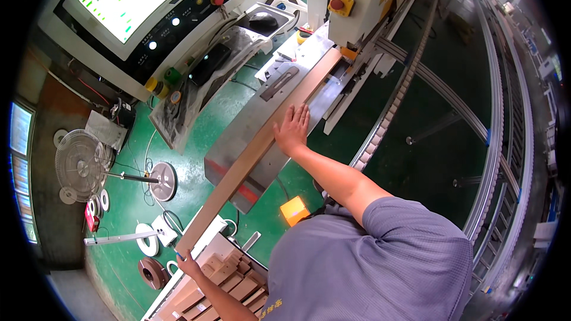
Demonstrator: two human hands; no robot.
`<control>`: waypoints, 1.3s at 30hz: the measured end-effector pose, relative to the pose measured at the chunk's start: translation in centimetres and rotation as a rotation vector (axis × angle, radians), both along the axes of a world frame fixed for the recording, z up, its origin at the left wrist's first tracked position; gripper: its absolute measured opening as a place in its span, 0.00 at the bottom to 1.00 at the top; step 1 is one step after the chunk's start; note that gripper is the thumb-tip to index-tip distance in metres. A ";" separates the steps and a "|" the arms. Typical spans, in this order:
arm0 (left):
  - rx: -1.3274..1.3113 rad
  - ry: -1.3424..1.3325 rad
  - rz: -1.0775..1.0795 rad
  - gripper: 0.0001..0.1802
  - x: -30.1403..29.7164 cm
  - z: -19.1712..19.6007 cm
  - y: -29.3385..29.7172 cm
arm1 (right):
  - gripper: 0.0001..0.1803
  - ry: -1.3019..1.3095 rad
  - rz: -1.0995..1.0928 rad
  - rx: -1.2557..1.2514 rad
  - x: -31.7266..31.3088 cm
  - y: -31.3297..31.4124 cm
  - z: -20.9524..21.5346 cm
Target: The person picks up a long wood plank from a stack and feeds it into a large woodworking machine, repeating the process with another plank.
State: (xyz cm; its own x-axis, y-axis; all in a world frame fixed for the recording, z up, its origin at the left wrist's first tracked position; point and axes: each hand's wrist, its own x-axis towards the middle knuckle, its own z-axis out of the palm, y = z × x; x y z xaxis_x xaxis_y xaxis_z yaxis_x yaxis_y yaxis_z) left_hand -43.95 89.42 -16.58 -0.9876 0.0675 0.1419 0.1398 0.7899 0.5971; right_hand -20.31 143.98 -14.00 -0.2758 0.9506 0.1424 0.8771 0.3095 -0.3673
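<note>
A long, narrow brown board [235,173] runs diagonally from lower left up to the machine head at the top. It lies across a grey metal machine bed [223,150]. My right hand [291,131] rests flat on the board around its middle, fingers stretched out. Down at the near end, my left hand [189,265] grips the board's end, with the fingers partly hidden. The board's far tip meets the white machine housing [351,27].
A control panel with a lit screen [134,0] stands at upper left, above a shelf with a mouse [263,22]. Stacked brown boards [229,285] lie at lower left. A standing fan [83,166] is far left. A roller conveyor [389,113] curves along the right. A yellow box [294,210] sits below the bed.
</note>
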 end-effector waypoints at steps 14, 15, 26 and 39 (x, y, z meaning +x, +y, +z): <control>0.229 -0.197 -0.055 0.20 0.3 0.4 1.7 | 0.45 0.037 -0.017 0.009 0.3 0.4 0.1; 0.249 -0.206 -0.048 0.21 0.8 0.3 2.2 | 0.45 0.027 -0.009 0.008 0.1 0.3 0.1; 0.291 -0.264 -0.333 0.29 8.1 2.4 17.7 | 0.45 -0.052 0.024 0.133 0.3 0.7 -2.4; 0.395 -0.327 -0.294 0.28 19.6 0.1 18.5 | 0.44 -0.016 0.080 0.133 0.4 1.9 -3.0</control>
State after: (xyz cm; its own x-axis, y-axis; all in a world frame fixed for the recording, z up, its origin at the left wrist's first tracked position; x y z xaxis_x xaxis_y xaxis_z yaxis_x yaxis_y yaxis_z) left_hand -24.37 107.89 -16.48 -0.9321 0.3491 -0.0968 0.0784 0.4552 0.8870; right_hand -19.91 145.88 -17.04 -0.3533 0.8986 0.2602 0.8531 0.4236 -0.3046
